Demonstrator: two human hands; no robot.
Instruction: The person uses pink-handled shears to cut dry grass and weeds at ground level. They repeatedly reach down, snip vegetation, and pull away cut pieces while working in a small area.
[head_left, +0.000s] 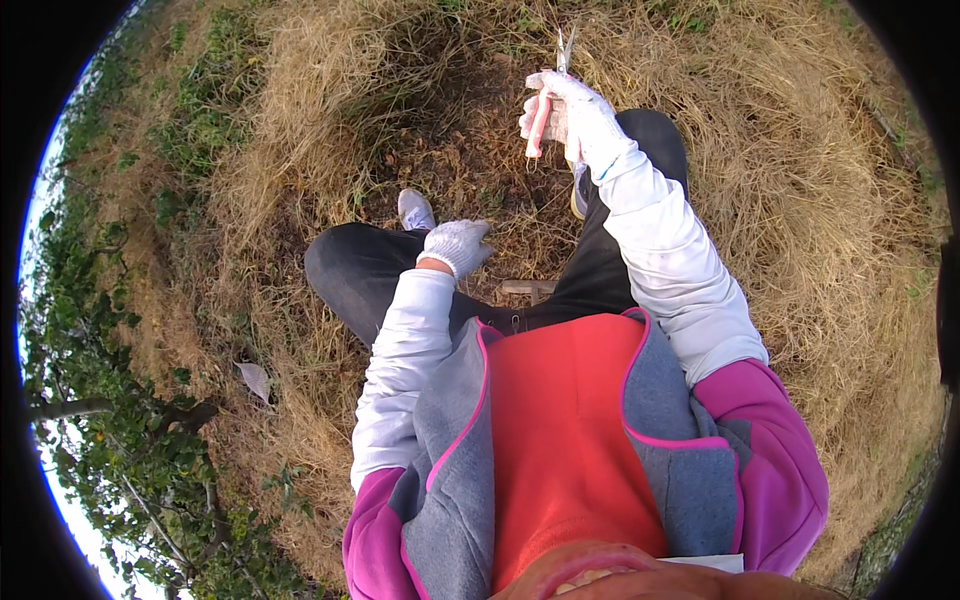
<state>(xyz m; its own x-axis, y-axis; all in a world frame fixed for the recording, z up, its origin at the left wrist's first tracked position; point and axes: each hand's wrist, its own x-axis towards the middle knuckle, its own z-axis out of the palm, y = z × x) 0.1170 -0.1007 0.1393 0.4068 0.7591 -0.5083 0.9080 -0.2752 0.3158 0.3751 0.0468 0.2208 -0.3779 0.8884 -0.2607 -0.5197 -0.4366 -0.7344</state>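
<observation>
My right hand (574, 112), in a white knit glove, grips a pair of garden snips (541, 124) with pink handles. The snips' pointed metal blades (564, 54) stick out past the fingers, tips parted, over the dry grass. Lower and to the left is my left hand (459, 246), gloved in white knit too, above my left thigh near the knee. Its fingers curl inward, and whether they hold anything is hidden. Between my bent legs lies a patch of brown soil (465, 169) strewn with dry stems.
Thick dry grass (810, 225) surrounds me on both sides. A leafy green bush with branches (97, 480) stands at the left. My left shoe (415, 210) and right shoe (579, 191) flank the soil. A wooden piece (529, 287) shows between my thighs, and a pale leaf (255, 381) lies to the left.
</observation>
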